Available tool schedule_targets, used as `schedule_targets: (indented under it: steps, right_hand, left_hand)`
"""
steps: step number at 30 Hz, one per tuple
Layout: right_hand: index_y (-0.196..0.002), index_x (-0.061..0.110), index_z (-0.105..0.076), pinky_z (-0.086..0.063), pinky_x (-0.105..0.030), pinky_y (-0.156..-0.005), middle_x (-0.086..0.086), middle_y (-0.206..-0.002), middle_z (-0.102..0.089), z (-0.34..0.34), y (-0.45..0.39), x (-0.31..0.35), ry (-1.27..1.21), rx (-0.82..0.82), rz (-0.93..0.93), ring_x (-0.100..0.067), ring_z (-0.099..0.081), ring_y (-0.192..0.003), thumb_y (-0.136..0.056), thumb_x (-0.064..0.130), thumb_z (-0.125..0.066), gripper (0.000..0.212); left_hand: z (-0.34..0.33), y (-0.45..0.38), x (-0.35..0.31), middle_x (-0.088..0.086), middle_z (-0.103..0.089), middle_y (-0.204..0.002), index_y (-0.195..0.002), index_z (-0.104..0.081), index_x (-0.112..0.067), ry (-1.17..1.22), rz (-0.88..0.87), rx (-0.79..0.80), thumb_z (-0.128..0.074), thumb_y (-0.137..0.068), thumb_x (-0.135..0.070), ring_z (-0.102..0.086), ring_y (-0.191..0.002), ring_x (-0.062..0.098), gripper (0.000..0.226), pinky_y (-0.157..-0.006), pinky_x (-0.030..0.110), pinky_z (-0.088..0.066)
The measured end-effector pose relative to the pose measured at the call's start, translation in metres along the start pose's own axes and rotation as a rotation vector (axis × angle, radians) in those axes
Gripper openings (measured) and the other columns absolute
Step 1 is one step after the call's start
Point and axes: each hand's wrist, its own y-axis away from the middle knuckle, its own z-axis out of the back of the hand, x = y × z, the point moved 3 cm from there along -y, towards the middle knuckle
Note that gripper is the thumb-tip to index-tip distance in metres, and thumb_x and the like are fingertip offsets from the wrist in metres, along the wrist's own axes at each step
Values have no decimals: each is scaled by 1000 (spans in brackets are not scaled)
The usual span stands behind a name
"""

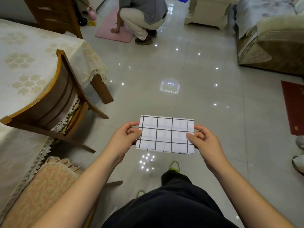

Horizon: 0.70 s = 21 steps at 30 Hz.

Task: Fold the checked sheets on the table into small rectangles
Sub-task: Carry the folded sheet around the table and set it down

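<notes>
- White cloth crossed with dark grid lines, the checked sheet (165,134) is already folded down to a small rectangle and is held in the air over the glossy tiled floor (205,99), right of the table (24,55) and well apart from it.
- The left hand (122,139) pinches the sheet's left short edge, thumb on top and curled fingers behind.
- The right hand (204,141) pinches the right short edge the same way, its thumb lying across the near right corner.
- Along the near edge the layers look slightly uneven, with a thin strip of an under-layer peeking out, though the wide lens makes this hard to be sure of.
- To do this step well, I would keep both pinches tight on the stacked layers so they do not slip, line up the grid lines and corners, and nudge the near edge flush before any last fold or pressing of the crease.
- Carrying it flat to the table, rather than by one corner, should stop the fold from springing open.
- No box, basket or tray shows; the part of the table in view, under a cream lace-edged tablecloth (41,46), holds no other sheets that can be seen.
- A wooden chair (54,99) is tucked against the table, a cushioned seat (46,183) sits near left, and another person (143,17) crouches by a pink mat (115,28) at the far end.
</notes>
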Motion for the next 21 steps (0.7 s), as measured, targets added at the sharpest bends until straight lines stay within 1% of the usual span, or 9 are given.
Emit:
schedule_targets:
  steps: [2,5,7,9,11,13,16,19,21]
  right_hand:
    - [-116,25,-62,-52,-42,-93,-3,-82,-67,12,-26,6,3,23,-12,-22,-67,-87,-87,17,-71,31]
    - [-116,24,-63,-52,-42,-93,-5,-83,-66,32,-64,19,6,48,-27,-23,-67,-87,-88,17,-71,30]
    - [-114,23,-63,-52,-41,-90,-7,-84,-66,43,-88,29,6,68,-33,-25,-67,-86,-88,14,-70,28]
    - [-111,23,-63,-52,-40,-86,-6,-82,-65,51,-111,39,18,86,-34,-21,-65,-82,-87,12,-71,28]
    - [-112,23,-64,-51,-38,-83,-6,-82,-66,56,-132,48,45,112,-19,-19,-64,-80,-86,14,-72,29]
    - [-113,23,-63,-51,-33,-78,-5,-82,-66,56,-148,59,63,143,-6,-16,-64,-77,-87,14,-72,29]
    - [-108,25,-63,-46,-21,-67,2,-76,-68,47,-169,77,62,185,4,-7,-63,-69,-88,11,-69,25]
    - [-108,26,-64,-46,-21,-67,1,-78,-69,31,-190,92,95,232,1,-8,-65,-70,-89,11,-68,25]
    - [-110,24,-64,-46,-22,-67,2,-76,-68,16,-206,102,130,265,10,-8,-62,-69,-89,11,-68,25]
  left_hand:
    - [-14,-18,-8,17,-70,-96,-122,-60,-14,12,16,-31,-60,-93,-6,-69,-85,21,30,-72,24,-55]
    - [-38,-44,-21,20,-70,-98,-121,-60,-15,16,39,-61,-59,-94,-7,-70,-89,27,29,-75,27,-56]
    - [-51,-58,-29,21,-68,-95,-121,-60,-15,24,44,-88,-59,-94,-6,-69,-89,27,28,-75,27,-56]
    - [-61,-72,-37,16,-67,-91,-121,-60,-13,43,43,-117,-59,-94,-5,-68,-86,23,29,-73,25,-57]
    - [-67,-84,-44,16,-68,-92,-122,-60,-13,49,42,-131,-59,-94,-5,-69,-87,24,30,-77,28,-58]
    - [-69,-94,-50,17,-70,-95,-122,-60,-14,62,42,-144,-59,-94,-6,-70,-89,25,30,-80,34,-57]
    - [-64,-106,-57,14,-71,-95,-121,-60,-15,98,45,-185,-59,-94,-6,-70,-89,24,29,-80,34,-56]
    - [-54,-119,-61,16,-70,-96,-122,-60,-16,145,47,-227,-59,-94,-6,-69,-90,24,29,-83,36,-55]
    - [-44,-128,-64,14,-70,-95,-122,-60,-16,174,46,-260,-59,-94,-6,-69,-88,24,30,-83,36,-55]
